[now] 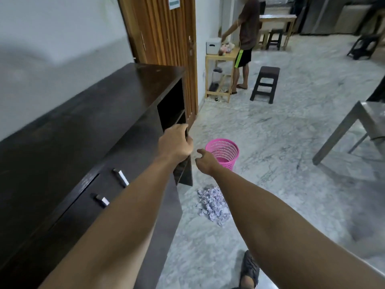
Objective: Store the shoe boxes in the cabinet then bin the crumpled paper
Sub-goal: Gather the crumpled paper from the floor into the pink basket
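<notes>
While the left hand (174, 143) grips the top edge of the open cabinet door (184, 167), its fingers curled round it, the right hand (205, 161) hangs just beside, fingers slack, holding nothing. Crumpled paper (213, 203) lies on the floor below the right fingers, nearer that hand; pink bin (223, 152) just beyond. No shoe boxes visible; cabinet (83, 132) interior dark, contents unreadable.

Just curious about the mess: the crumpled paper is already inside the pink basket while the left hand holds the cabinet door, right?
Not quite. The head view shows the crumpled paper lying on the floor in front of the pink basket, not inside it. The left hand does hold the cabinet door.
</notes>
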